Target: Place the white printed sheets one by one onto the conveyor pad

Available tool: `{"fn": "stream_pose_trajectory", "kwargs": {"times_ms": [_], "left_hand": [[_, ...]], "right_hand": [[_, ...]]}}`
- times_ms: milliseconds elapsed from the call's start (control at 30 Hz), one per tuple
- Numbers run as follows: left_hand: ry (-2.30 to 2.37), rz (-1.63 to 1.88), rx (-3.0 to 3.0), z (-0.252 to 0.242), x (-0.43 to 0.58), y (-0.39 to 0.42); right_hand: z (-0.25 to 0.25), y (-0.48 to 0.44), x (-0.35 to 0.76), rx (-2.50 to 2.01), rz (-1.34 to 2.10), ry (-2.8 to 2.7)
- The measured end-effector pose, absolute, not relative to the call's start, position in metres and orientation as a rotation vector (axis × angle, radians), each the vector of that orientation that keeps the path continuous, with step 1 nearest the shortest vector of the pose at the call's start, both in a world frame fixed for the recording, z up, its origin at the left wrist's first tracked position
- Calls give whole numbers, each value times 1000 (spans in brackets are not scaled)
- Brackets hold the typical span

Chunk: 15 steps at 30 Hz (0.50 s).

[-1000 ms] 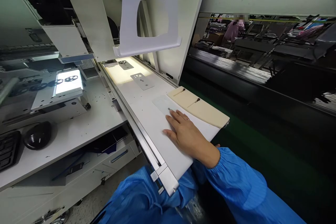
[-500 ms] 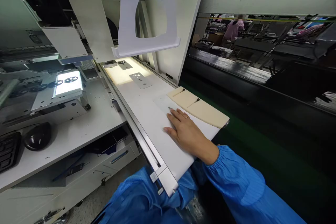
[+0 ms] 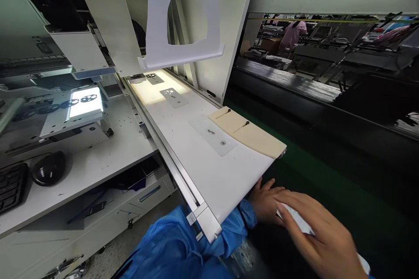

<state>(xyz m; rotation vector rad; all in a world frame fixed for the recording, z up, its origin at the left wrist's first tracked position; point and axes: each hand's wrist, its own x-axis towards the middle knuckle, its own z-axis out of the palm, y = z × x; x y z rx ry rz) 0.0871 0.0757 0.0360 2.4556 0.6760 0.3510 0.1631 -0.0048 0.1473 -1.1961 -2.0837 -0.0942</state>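
Observation:
My right hand (image 3: 322, 237), smeared by motion, lies below the conveyor's near end with its fingers closed over a thin white sheet (image 3: 296, 220). My left hand (image 3: 266, 202) sits just under the belt's edge and grips the sheet's left end. On the white conveyor belt (image 3: 196, 157) a clear rectangular plate (image 3: 214, 136) with two small dark marks lies alone, right beside a cream guide block (image 3: 252, 136). Neither hand touches the plate.
Two grey plates (image 3: 173, 96) (image 3: 154, 79) lie farther up the belt under a lit machine hood (image 3: 183, 13). At left a white bench carries a backlit fixture (image 3: 85, 101), a black mouse (image 3: 48, 169) and a keyboard (image 3: 11, 187). Another person in pink (image 3: 294, 32) works far behind.
My right hand has come off the clear plate and drawn back below the belt's end onto the white sheet. My left hand has come into view. The plate stays on the belt.

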Motion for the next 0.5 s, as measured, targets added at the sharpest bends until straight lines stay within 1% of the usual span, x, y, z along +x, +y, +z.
{"fn": "stream_pose_trajectory", "kwargs": {"times_ms": [67, 133, 200, 267, 400, 500], "left_hand": [[634, 330, 2410, 31, 91, 78], [620, 334, 2382, 28, 93, 79], [616, 340, 2390, 27, 93, 80], [616, 330, 2404, 27, 93, 79], [619, 319, 2421, 28, 93, 79], [620, 323, 2419, 28, 93, 79]], "right_hand": [[127, -20, 198, -1438, -104, -1950], [101, -34, 231, -1740, -24, -1894], [74, -46, 256, -1925, -8, -1858], [49, -55, 268, -1981, -87, -1874], [11, -62, 269, -1901, -412, -2033], [-4, -63, 267, -1890, -484, -2068]]}}
